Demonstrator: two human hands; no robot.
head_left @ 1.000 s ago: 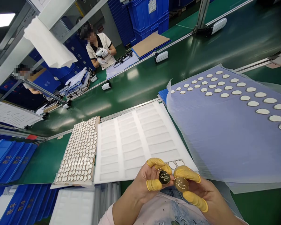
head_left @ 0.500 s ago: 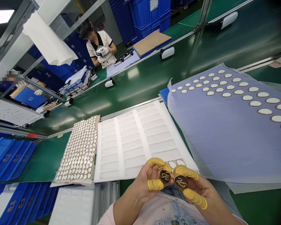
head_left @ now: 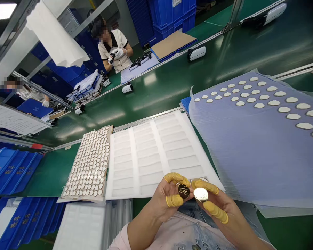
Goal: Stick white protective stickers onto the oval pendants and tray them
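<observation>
Yellow finger cots cover the thumb and fingertips of both my hands. Between the thumb and fingers of my left hand [head_left: 167, 194] is a dark round badge [head_left: 184, 191] with gold script lettering. My right hand [head_left: 216, 203] pinches a second round badge [head_left: 200, 194], whose face shines bright with reflected light. Both badges are held side by side, close to each other, above the near edge of a white foam tray [head_left: 135, 163] with shallow slots. Partly hidden behind my fingers, white round pieces lie at the tray's near edge.
Left of the tray is a board of many white discs [head_left: 87, 163]. To the right, a bluish sheet [head_left: 250, 149] carries spaced white ovals. Beyond runs a green conveyor [head_left: 151, 93] with white-and-black devices [head_left: 197, 53]. A gloved co-worker [head_left: 117, 52] sits across it. Blue folders [head_left: 13, 173] stand at left.
The badge in my right hand has tilted, so its face now glares instead of showing dark with script. Both hands stay nearly in place. The view has shifted slightly.
</observation>
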